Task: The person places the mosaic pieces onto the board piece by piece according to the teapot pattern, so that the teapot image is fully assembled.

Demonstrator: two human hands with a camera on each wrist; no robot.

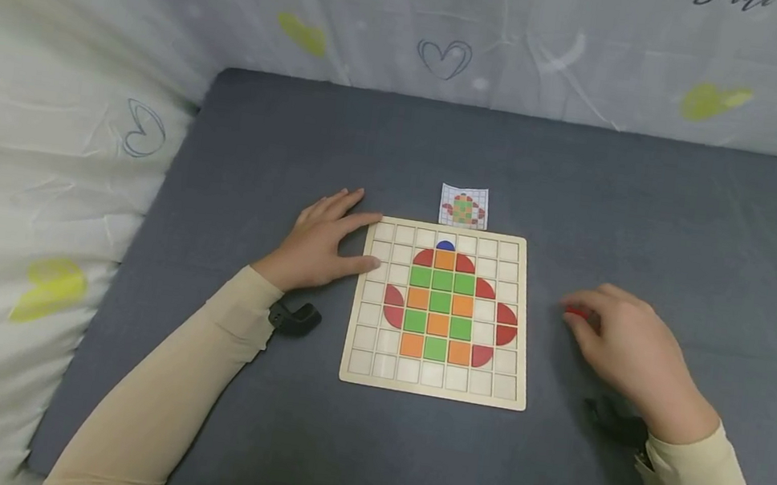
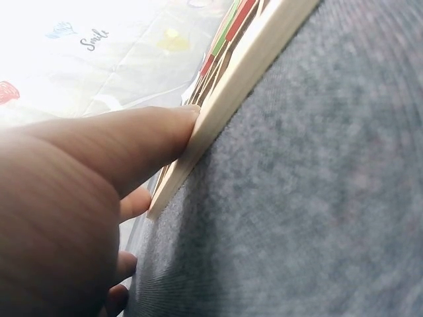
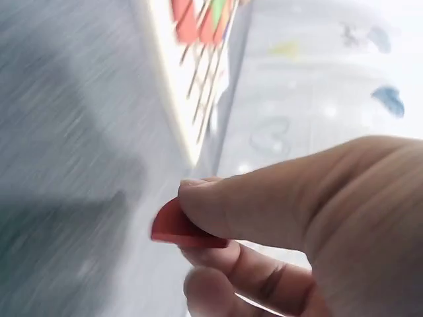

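Note:
A square wooden grid board [image 1: 373, 366] lies flat on the grey table, with orange, green, red and blue pieces set in its cells. My left hand [image 1: 315, 246] rests at the board's upper left edge, thumb and index finger spread and touching the rim. In the left wrist view, the thumb [image 2: 152, 132] presses against the board's side. To the right of the board, apart from it, my right hand [image 1: 626, 348] pinches a red quarter-circle piece [image 3: 182, 224] between thumb and fingers. Most of that piece is hidden in the head view.
A small printed card [image 1: 464, 206] with a coloured grid picture lies just beyond the board's far edge. The grey table [image 1: 248, 436] is backed by a pale patterned cloth [image 1: 386, 24], which also hangs along the left side. Each wrist carries a black device [image 1: 295, 318].

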